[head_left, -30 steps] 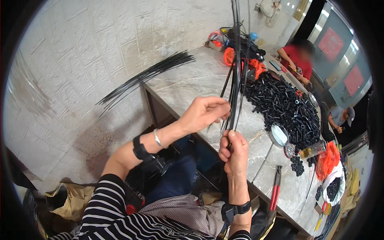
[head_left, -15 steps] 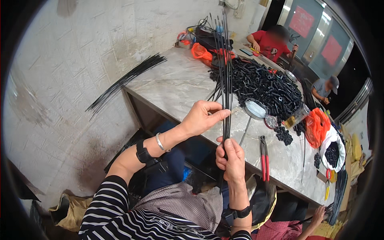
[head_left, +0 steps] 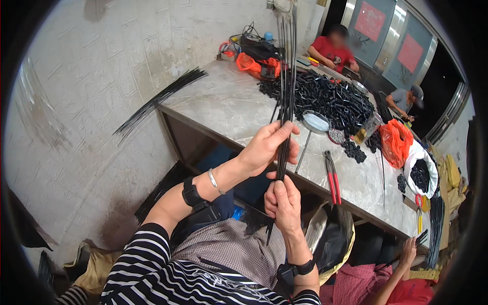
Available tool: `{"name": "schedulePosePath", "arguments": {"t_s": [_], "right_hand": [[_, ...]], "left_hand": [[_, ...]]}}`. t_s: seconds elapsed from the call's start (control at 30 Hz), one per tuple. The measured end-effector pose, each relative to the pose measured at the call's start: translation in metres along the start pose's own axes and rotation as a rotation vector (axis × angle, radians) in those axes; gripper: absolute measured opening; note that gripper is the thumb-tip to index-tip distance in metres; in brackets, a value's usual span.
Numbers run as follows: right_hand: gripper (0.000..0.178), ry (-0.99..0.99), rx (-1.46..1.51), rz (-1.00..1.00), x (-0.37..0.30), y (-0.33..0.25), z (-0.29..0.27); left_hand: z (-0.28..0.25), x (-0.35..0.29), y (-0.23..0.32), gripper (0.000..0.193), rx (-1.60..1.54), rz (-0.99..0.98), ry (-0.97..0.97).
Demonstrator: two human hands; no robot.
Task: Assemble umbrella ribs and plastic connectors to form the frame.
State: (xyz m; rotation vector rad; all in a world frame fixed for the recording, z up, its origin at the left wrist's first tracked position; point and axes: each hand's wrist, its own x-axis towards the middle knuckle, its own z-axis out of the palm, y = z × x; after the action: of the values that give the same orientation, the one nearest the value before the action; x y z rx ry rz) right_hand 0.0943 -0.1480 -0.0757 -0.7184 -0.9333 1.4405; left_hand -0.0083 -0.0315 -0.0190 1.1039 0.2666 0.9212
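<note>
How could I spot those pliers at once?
On the grey table, find the big heap of black pieces. The pliers lie on the heap's near side, by the table's near edge. Two long red handles set them apart from those black pieces.

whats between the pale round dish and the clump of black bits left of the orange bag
A small round container sits between the dish and the clump, as the head view shows.
</note>
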Motion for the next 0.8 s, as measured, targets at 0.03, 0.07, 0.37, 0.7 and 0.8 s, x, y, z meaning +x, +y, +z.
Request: {"name": "schedulePosePath", "arguments": {"t_s": [0.03, 0.07, 0.37, 0.7, 0.8], "right_hand": [[0.024, -0.015, -0.006, -0.040, -0.003, 0.007, -0.001], [0.023, -0.033, -0.015, -0.085, -0.003, 0.013, -0.001], [0.028, -0.117, 0.041, 0.222, -0.075, 0.075, -0.019], [0.019, -0.056, 0.109, 0.040, -0.060, 0.060, 0.000], [0.018, -0.057, 0.097, 0.097, -0.056, 0.047, 0.001]], "left_hand": [[0.006, -0.004, -0.001, 0.028, -0.090, 0.021, 0.020], [0.009, -0.009, -0.003, 0.028, -0.092, 0.017, 0.015], [0.002, -0.125, -0.058, 0.026, 0.258, -0.498, -0.062], [-0.003, -0.102, -0.019, 0.028, 0.632, -0.247, -0.143], [-0.016, -0.097, 0.009, 0.020, 0.758, -0.093, -0.009]]}}
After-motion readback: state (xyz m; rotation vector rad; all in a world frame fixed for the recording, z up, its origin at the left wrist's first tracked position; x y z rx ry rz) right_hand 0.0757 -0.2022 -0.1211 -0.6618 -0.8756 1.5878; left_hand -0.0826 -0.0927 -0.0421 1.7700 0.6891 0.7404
